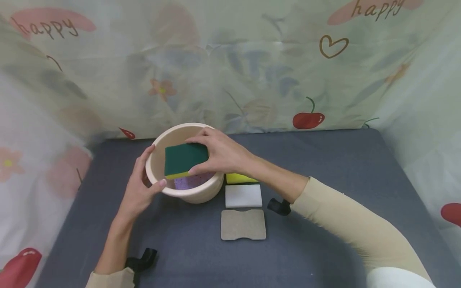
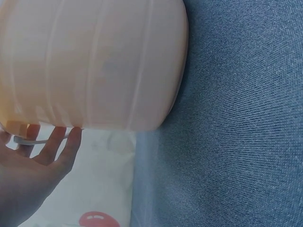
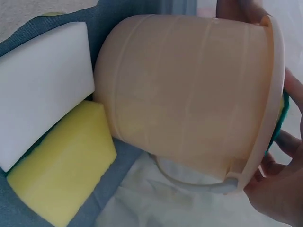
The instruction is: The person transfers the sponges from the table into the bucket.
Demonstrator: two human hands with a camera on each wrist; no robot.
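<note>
A cream bucket stands upright on the dark cloth-covered table. My left hand grips its rim at the left, thumb over the near edge and fingers outside. My right hand pinches a green and yellow scouring sponge by its right end, held over the bucket's mouth with the green side up. Beneath it, inside the bucket, part of a purple sponge shows. In the right wrist view the bucket's wall hides most of the held sponge; only a green edge peeks past the rim.
Right of the bucket, in a column, lie a yellow sponge, a white sponge and a grey-beige pad with notched sides. The bucket's handle hangs down its far side. A printed curtain encloses the table.
</note>
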